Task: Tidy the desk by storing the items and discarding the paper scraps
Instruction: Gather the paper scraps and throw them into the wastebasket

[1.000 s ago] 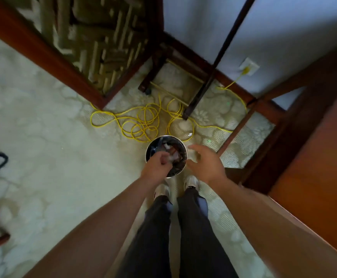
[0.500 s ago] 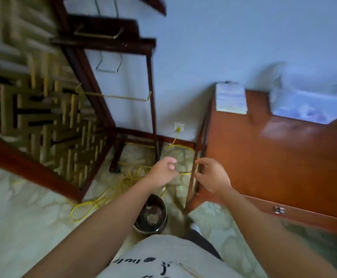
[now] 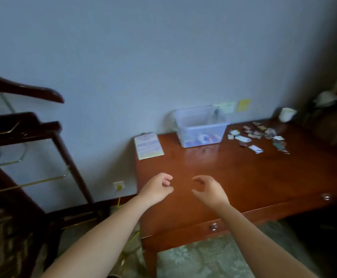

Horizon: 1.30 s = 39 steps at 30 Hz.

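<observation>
My left hand [image 3: 157, 188] hovers over the near left part of the reddish wooden desk [image 3: 243, 177], fingers loosely curled, holding nothing. My right hand [image 3: 209, 190] floats beside it, fingers relaxed and empty. Several paper scraps [image 3: 259, 137] lie scattered at the back right of the desk. A clear plastic storage box [image 3: 200, 127] stands at the back centre with a few items inside. A spiral notepad [image 3: 148, 146] lies at the back left corner.
A white cup [image 3: 286, 114] and a lamp [image 3: 326, 99] stand at the far right. Sticky notes [image 3: 243, 105] hang on the wall. A dark wooden valet stand [image 3: 29, 133] is left of the desk. Two drawer knobs [image 3: 213, 227] show on the desk front.
My view has swung up from the waste bin on the floor to the desk top. My left hand released what it held over the bin; both hands now hover empty above the desk.
</observation>
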{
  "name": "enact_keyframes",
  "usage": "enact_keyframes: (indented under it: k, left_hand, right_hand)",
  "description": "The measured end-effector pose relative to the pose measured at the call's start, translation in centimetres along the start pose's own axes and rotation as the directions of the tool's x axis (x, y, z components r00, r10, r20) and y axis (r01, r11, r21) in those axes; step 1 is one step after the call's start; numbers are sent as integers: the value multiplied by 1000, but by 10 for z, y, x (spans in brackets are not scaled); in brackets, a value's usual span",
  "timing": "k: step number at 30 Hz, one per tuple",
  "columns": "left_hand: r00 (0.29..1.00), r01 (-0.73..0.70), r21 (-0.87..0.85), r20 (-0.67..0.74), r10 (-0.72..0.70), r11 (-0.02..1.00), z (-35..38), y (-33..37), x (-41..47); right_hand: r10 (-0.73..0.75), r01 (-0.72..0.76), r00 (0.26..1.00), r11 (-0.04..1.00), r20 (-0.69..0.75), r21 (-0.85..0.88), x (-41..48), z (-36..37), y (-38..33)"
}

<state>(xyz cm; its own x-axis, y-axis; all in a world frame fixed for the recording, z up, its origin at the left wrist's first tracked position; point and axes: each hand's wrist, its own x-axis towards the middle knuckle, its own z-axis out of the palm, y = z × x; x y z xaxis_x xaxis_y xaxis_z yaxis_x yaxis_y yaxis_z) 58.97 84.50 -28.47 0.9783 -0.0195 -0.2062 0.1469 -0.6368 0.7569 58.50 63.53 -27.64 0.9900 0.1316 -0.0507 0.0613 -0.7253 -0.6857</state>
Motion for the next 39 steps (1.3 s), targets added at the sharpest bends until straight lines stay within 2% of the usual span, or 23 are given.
enact_keyframes:
  k: [11,19,31,39]
  left_hand:
    - [989,-122,-38,79,125,992,130,155,84]
    - [980,-168,-32,103,170,985,218,241,132]
    - [955,-238,49,196,225,970,307,333,235]
    - [951,-224,17,224,215,974,363,380,349]
  right_hand:
    - [92,-101,983,994,-161,-48,33,-158,133]
    - [152,-172,967,981,-203,-84,54,-253,215]
    - [224,-244,932,969,-284,-37,127,-343,299]
    - [259,-287,939,952,-225,-104,219,-391,359]
